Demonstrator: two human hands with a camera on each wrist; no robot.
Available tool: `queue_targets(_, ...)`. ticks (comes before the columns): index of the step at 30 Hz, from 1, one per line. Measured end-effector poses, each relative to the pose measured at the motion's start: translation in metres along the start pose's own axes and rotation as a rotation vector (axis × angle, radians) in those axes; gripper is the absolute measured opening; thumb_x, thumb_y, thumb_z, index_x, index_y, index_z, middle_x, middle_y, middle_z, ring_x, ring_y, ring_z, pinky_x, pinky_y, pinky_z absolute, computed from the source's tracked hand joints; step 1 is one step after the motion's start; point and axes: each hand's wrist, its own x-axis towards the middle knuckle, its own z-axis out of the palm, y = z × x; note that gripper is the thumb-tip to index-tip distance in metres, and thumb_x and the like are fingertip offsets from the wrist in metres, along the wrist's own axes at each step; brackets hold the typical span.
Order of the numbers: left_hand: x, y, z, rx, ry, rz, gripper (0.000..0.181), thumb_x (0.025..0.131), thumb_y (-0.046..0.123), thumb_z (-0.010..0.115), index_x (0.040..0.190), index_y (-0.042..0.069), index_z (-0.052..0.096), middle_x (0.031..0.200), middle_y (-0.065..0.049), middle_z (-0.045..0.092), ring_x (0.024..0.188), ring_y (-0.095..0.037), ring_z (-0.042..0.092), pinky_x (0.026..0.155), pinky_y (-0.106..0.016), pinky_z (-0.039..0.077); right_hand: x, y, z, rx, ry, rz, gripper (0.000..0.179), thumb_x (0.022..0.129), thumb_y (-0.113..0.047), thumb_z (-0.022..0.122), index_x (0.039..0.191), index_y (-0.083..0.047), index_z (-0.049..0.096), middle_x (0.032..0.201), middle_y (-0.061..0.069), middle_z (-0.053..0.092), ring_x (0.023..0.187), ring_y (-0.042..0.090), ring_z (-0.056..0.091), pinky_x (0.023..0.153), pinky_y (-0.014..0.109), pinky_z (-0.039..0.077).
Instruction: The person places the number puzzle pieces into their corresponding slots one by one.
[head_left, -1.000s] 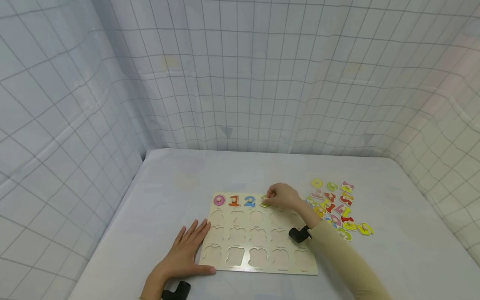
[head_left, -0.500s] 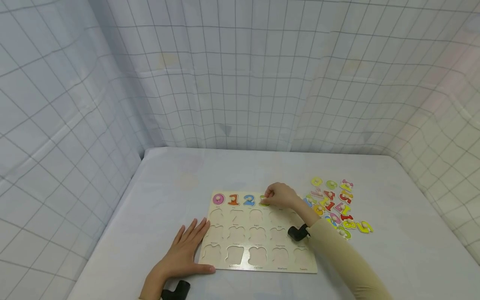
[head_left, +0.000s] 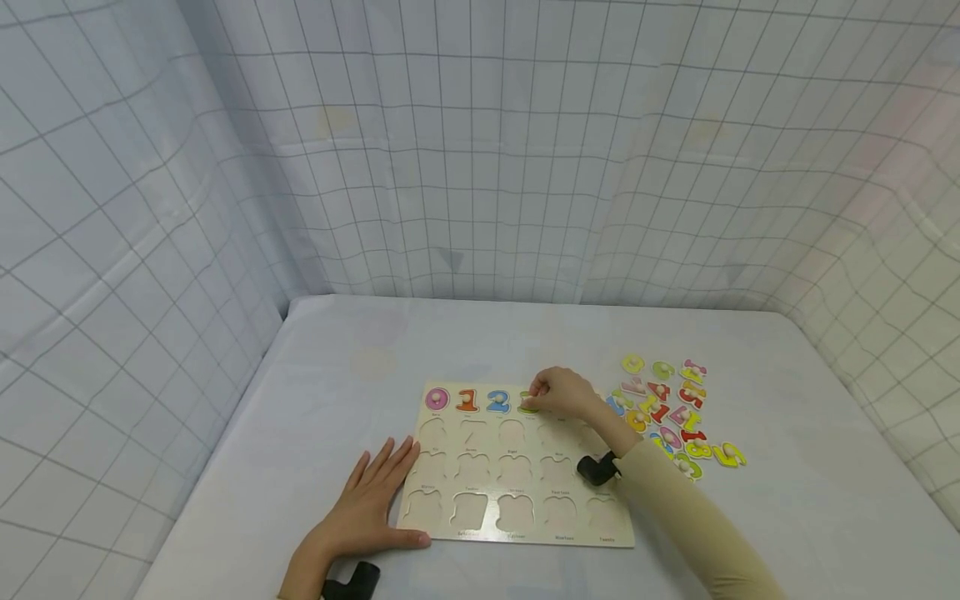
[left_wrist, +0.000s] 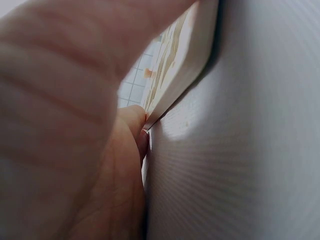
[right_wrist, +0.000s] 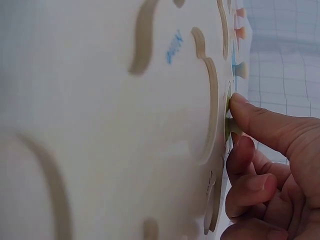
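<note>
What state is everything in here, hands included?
Board: lying flat, visible lower slots empty
Purple 0: in its slot
Orange 1: in its slot
Blue 2: in its slot
Green piece: pinched, seating unclear
Right hand: pinching that piece
Left hand: spread at board's edge
Loose pieces: scattered, unplaced

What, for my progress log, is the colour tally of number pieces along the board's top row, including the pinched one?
Pink piece: 1
Orange piece: 1
Blue piece: 1
Green piece, partly covered: 1
Total: 4 in view
</note>
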Motion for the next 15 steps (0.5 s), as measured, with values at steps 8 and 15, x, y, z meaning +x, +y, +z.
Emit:
queue_targets(8,0.001,-0.001,0.0,-0.009,-0.001,0.004,0.118,0.061,0.071,0.071,0.151,0.009,0.026,0.156,-0.005,0.02,0.143,-0.029,0.007,0.111,-0.05,-0.002,-0.006,0.01,-0.001,0.023,0.039,-0.071,0.023,0.082,-0.036,0.074,0.086,-0.016,0.064,0.067,-0.005,0.054,0.056,0.013,0.048,0.05,0.028,0.039)
queue_targets(15,0.0,-0.002,0.001,0.0,-0.004,0.008,0.118,0.062,0.072,0.07,0.151,0.009,0.025,0.156,-0.005,0.019,0.143,-0.028,0.007,0.111,-0.05,-0.002,-0.019,0.047,-0.03,0.108,0.088,-0.041,0.025,0.086,-0.035,0.07,0.095,-0.012,0.065,0.072,0.0,0.057,0.055,0.015,0.049,0.048,0.03,0.042)
